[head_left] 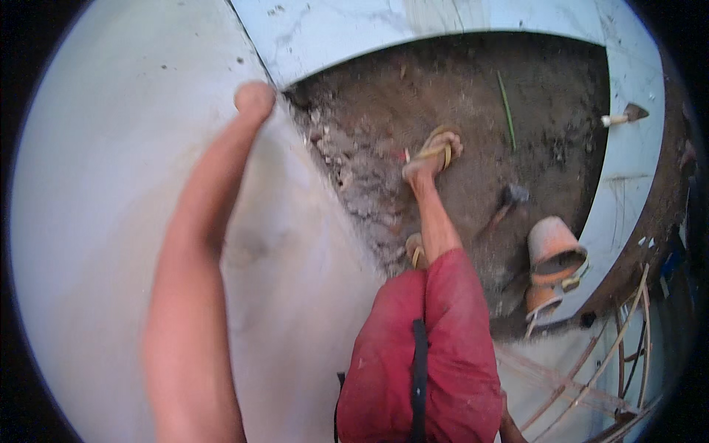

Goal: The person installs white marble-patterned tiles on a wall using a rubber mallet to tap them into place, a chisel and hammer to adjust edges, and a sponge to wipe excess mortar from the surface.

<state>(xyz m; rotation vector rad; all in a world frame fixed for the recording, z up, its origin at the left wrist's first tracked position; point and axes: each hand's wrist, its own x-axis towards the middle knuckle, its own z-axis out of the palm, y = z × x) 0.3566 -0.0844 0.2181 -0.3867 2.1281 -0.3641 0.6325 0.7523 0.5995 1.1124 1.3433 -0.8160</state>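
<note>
My left arm stretches up along a smooth pale wall (111,244). At its end my left hand (255,97) is a blurred, rounded shape against the wall's edge, beside the corner of a dirt patch (473,96). Its fingers are hidden, and I cannot make out anything in it. My right hand is out of view; only a bit of arm shows at the lower edge, beside my red shorts (384,354). A hammer (513,196) with a dark head lies on the dirt to the right of my sandalled foot (432,155).
Two orange buckets (552,240) lie tipped at the right edge of the dirt. A trowel (628,116) rests on the pale curved border (628,170). A thin green stick (506,111) lies farther in. Rubble (340,166) lines the wall's foot; wooden poles (609,358) stand lower right.
</note>
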